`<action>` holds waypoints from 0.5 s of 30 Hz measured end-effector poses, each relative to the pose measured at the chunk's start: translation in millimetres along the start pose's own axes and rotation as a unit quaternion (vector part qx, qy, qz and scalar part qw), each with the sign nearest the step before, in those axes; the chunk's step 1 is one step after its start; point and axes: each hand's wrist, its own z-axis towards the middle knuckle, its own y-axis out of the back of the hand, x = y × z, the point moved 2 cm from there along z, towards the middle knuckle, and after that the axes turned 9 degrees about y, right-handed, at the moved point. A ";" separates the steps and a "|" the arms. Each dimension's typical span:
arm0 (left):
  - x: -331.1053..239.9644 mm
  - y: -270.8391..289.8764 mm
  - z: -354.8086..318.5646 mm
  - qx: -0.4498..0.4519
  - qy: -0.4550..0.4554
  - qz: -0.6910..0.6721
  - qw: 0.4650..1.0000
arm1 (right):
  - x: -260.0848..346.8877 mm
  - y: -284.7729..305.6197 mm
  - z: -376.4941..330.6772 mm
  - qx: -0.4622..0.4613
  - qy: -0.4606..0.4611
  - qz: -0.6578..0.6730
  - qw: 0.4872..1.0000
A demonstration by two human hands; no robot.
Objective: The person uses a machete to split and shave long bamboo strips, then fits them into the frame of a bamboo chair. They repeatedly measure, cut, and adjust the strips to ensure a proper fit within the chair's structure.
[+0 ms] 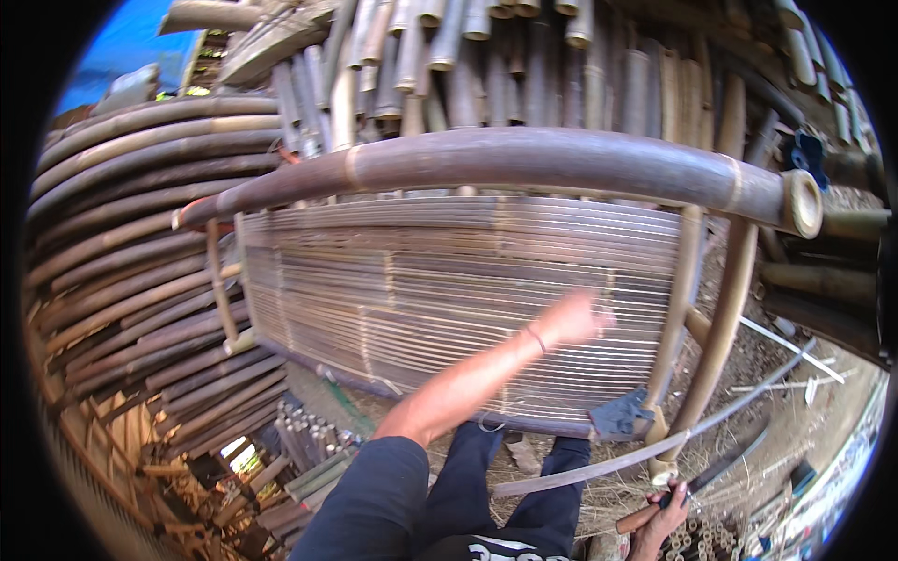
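Observation:
A bamboo bench with a slatted seat [449,318] stands across the view before me, and a thick bamboo rail [524,157] runs along its far side. Over the right part of the slats reaches my left hand [582,318], smeared by motion; its fingers cannot be made out, nor whether it touches the slats. Low at the right, my right hand [662,519] is closed around a machete [734,460] by its wooden handle, the dark blade slanting up to the right. A long split bamboo strip [645,451] slants past the bench's near right leg, above that hand.
Long bamboo poles [140,224] are stacked at the left. Cut bamboo lengths [468,65] lie piled behind the bench. A dark cloth [621,415] rests on the near right corner. Shavings [599,496] and pale strips [795,348] litter the ground.

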 end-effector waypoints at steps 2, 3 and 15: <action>-2.7 -41.4 -71.9 0.170 -0.015 -0.019 0.985 | -3.1 8.1 -2.0 -0.027 -0.028 0.021 0.999; 1.2 -58.3 -107.3 0.236 0.018 -0.010 0.972 | -4.4 11.8 -3.3 -0.012 -0.059 0.059 0.996; 14.7 -118.7 -283.4 0.145 0.001 -0.086 0.986 | -106.2 108.7 -63.7 0.038 -0.149 -0.315 0.937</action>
